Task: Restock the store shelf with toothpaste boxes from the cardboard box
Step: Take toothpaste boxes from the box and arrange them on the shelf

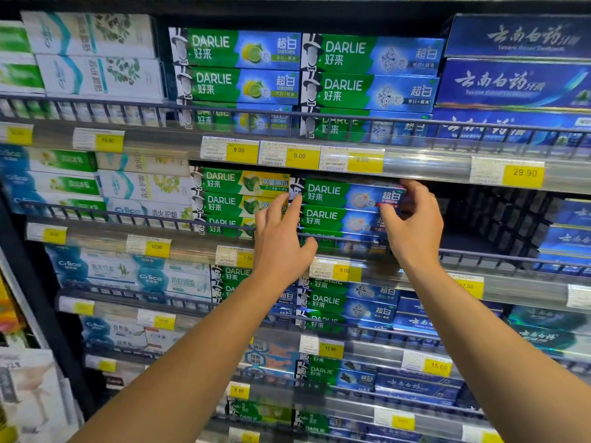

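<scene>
A green-and-blue Darlie toothpaste box [345, 195] lies on top of a stack of like boxes [335, 220] on the second shelf. My right hand [415, 228] grips the top box's right end, fingers over its edge. My left hand [281, 241] rests its fingertips against the box's left end, fingers spread. Both arms reach up from below. The cardboard box is out of view.
A wire rail [479, 254] fronts the shelf, with yellow price tags [343, 270] beneath. Right of the stack is a dark empty gap [499, 219], then blue boxes [572, 238]. Green-yellow Darlie boxes [236, 203] sit just left. Full shelves lie above and below.
</scene>
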A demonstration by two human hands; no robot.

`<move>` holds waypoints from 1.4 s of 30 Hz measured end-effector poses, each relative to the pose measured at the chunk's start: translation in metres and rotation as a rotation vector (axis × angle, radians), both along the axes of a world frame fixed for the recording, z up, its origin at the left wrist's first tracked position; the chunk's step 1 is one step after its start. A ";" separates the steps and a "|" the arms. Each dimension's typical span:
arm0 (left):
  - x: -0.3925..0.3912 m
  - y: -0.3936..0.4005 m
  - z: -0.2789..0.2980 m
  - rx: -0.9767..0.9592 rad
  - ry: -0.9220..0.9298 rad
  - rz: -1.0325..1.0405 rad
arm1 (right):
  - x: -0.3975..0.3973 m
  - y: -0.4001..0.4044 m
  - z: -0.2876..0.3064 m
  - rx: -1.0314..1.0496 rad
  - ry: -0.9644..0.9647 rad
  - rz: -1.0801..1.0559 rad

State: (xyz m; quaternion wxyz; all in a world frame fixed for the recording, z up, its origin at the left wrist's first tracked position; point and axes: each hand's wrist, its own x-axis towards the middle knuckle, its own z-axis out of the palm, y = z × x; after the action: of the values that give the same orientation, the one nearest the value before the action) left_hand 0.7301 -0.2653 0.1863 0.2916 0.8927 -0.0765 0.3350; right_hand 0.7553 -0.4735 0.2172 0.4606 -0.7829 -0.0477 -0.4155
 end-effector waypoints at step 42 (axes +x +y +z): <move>-0.172 -0.083 -0.277 -0.215 0.716 -0.175 | -0.203 -0.064 -0.322 -0.220 0.803 0.159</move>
State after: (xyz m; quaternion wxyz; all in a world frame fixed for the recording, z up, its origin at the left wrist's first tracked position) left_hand 0.5583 -0.3483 -0.0903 0.4194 0.9076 -0.0100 -0.0179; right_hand 0.5526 -0.5372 -0.1050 0.3867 -0.9211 0.0314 -0.0331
